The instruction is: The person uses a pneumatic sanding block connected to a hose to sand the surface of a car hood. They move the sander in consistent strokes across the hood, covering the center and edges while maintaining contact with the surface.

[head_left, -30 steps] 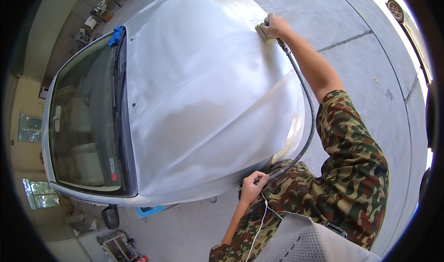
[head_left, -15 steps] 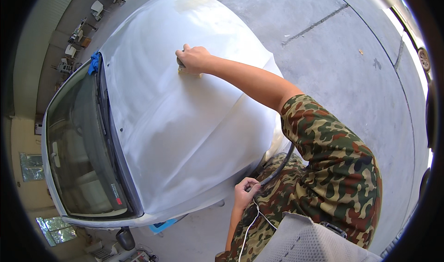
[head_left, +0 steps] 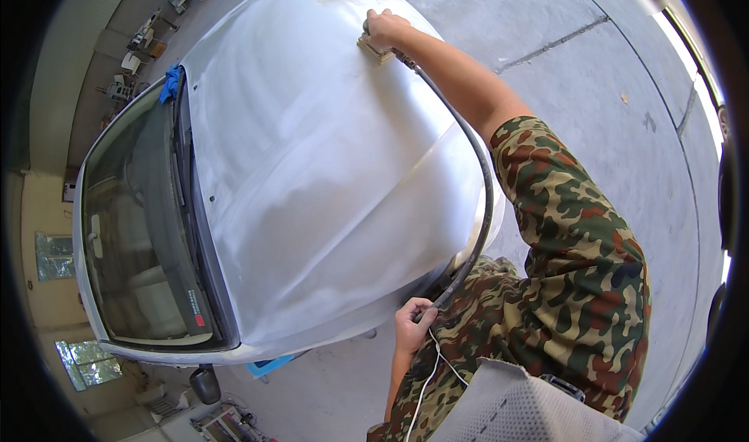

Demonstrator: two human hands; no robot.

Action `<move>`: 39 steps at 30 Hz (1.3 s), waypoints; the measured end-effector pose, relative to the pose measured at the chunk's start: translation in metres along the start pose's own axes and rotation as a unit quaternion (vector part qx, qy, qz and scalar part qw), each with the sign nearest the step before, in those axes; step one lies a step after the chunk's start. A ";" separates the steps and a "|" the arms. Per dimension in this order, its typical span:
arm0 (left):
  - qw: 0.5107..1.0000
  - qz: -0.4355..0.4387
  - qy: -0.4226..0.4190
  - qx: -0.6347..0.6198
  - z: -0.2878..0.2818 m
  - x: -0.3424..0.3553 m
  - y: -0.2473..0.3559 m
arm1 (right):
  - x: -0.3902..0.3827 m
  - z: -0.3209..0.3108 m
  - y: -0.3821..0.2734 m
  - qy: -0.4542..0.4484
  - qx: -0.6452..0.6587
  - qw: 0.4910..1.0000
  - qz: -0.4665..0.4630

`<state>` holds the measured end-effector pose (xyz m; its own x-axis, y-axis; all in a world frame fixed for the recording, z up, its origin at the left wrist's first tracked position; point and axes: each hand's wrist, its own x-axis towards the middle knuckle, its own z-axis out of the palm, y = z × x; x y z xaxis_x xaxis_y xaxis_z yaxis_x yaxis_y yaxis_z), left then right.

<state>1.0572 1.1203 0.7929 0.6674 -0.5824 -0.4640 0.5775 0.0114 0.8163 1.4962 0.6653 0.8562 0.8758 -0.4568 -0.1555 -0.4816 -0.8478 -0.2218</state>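
The car hood [head_left: 312, 177], coated in patchy whitish grey, fills the middle. My right hand [head_left: 386, 30], arm stretched out, is wrapped round the top of a hand sander. This sander [head_left: 378, 53] has a rectangular yellowish pad that rests against the hood near its far front edge. A dark hose [head_left: 485, 184] leaves the sander and curves back past the front of the car to my body. Beside my waist, my left hand [head_left: 412, 321] is closed round the hose's near part. The palm side of my right hand is hidden.
A windshield [head_left: 144, 231] with dark wipers lies left of the hood. A blue cloth [head_left: 170, 85] is tucked at its far corner. The side mirror [head_left: 205, 383] juts out below. A thin white cable [head_left: 425, 379] hangs by my clothing. Grey concrete floor [head_left: 562, 75] spreads to the right.
My right hand has slid the sander across the hood, away and to the right, toward the front edge. More of the hose now shows. My left hand stays on the hose.
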 end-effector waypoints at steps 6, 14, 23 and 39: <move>0.999 0.013 -0.030 -0.003 -0.005 0.010 0.006 | 0.039 0.003 0.102 0.020 0.018 0.995 0.101; 0.999 -0.003 -0.046 -0.021 -0.003 0.016 0.011 | 0.008 -0.024 0.103 0.024 -0.037 0.997 0.069; 0.999 -0.028 -0.030 -0.006 0.018 0.007 0.011 | -0.001 -0.025 -0.010 0.046 0.014 0.999 -0.018; 0.999 -0.005 0.048 0.002 0.030 -0.012 0.008 | 0.024 -0.042 -0.061 0.067 0.009 0.996 -0.059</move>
<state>1.0392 1.1032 0.8152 0.7031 -0.5023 -0.5034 0.5832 0.0024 0.8123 1.5479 0.6944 0.9059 0.9223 -0.3866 0.0020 -0.3739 -0.8935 -0.2488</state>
